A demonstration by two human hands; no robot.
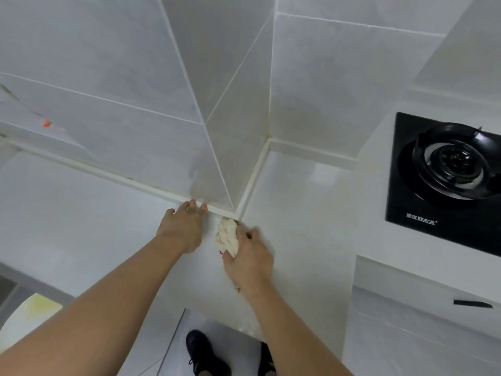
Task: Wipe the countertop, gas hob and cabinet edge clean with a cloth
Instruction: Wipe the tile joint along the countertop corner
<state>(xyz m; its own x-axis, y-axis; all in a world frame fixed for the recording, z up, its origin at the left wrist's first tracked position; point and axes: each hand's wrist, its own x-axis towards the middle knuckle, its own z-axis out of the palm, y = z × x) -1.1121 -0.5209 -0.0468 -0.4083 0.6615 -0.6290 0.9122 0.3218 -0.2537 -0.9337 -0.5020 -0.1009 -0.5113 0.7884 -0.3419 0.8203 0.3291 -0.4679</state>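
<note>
Two bare forearms reach forward over a white table (81,213) toward the place where a tiled wall corner juts out onto it. The left hand (182,229) lies flat on the table, fingers straight and spread, their tips touching the white sealing strip (113,178) that runs along the foot of the wall. The right hand (248,260) curls its fingers round one crumpled off-white cloth (227,236), gripping it in a bunch and pressing it on the table just in front of the jutting corner; the cloth's far end reaches almost to the strip, and the two hands sit just beside each other with a narrow gap between them. To the right, well apart from both hands, one black gas hob (444,183) is set into a raised white section of the table, showing one round burner (455,162) with a ring-shaped pan support and a line of white print near the front edge. Below the hob, the white cabinet front (423,329) carries one small dark handle (472,303). At the far left, one small orange-red object (47,123) sits by the wall, too blurred to identify. Near the lower left edge a pale, yellowish rounded object (32,313) shows partly. On the tiled floor (189,318) below, two dark shoes (206,354) are visible.
</note>
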